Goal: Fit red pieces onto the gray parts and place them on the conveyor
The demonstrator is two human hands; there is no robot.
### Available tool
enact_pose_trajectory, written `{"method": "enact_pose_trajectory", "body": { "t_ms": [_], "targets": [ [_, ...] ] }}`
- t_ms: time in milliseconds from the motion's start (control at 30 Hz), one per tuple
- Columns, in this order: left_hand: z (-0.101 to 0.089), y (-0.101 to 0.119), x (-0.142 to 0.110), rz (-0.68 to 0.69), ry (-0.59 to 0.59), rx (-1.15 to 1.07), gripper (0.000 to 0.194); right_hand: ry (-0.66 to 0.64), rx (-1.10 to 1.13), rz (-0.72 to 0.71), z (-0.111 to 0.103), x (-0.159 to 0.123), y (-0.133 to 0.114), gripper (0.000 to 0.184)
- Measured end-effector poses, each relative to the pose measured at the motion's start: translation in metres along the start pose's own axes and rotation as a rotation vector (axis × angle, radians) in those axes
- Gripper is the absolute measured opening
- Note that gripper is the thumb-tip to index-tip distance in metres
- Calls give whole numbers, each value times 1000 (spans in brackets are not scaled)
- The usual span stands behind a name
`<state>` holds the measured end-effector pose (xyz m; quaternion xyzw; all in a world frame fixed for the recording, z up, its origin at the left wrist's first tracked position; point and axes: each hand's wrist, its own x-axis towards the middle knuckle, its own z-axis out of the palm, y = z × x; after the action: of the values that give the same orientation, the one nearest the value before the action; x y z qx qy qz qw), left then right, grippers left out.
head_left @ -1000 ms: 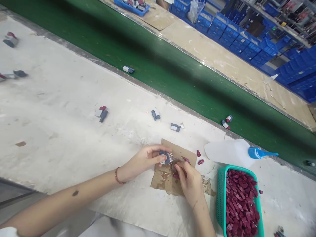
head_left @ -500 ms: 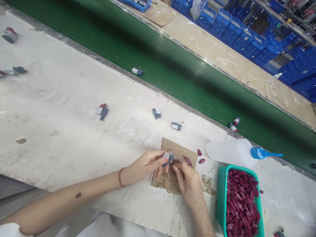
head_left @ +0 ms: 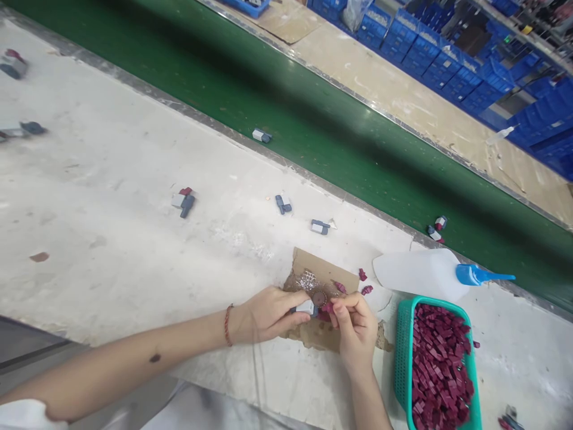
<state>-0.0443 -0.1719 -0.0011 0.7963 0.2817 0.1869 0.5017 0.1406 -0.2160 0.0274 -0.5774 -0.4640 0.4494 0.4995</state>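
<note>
My left hand [head_left: 268,313] is closed round a small grey-and-white plastic part [head_left: 306,308], held just above a scrap of brown cardboard [head_left: 320,269]. My right hand [head_left: 356,325] pinches a small dark red piece [head_left: 327,308] and holds it against the end of that part. Glue stains and a few loose red pieces [head_left: 363,282] lie on the cardboard. A teal basket [head_left: 400,352] full of dark red pieces stands just right of my right hand.
A white squeeze bottle [head_left: 421,275] with a blue nozzle lies beyond the basket. Several small grey assembled parts [head_left: 319,227] are scattered over the white worktable. A green conveyor belt [head_left: 313,119] runs behind it and carries a few parts. Blue bins [head_left: 447,65] are stacked at the far side.
Both hands have drawn back toward me from the middle of the cardboard to its near edge. The red piece now meets the grey part. The parts on the belt have drifted right.
</note>
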Motion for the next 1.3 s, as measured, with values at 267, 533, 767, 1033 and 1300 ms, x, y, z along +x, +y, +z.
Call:
{"method": "enact_pose_trajectory", "body": {
  "t_ms": [267, 533, 767, 1033, 1300],
  "targets": [
    [0, 0, 0, 34, -7, 30, 50, -92, -13, -85, 5, -4, 5, 31],
    [2, -2, 0, 66, 7, 55, 51, -165, -207, -221, 7, -6, 8, 26],
    [3, -1, 0, 103, 28, -3, 46, -223, -391, -288, 0, -4, 5, 35],
    [4, -1, -1, 196, 73, 117, 47, -355, -650, -488, 0, -3, 0, 45],
    [6, 6, -4, 169, 61, 152, 39, -351, -813, -400, -18, -5, -25, 47]
  ]
}}
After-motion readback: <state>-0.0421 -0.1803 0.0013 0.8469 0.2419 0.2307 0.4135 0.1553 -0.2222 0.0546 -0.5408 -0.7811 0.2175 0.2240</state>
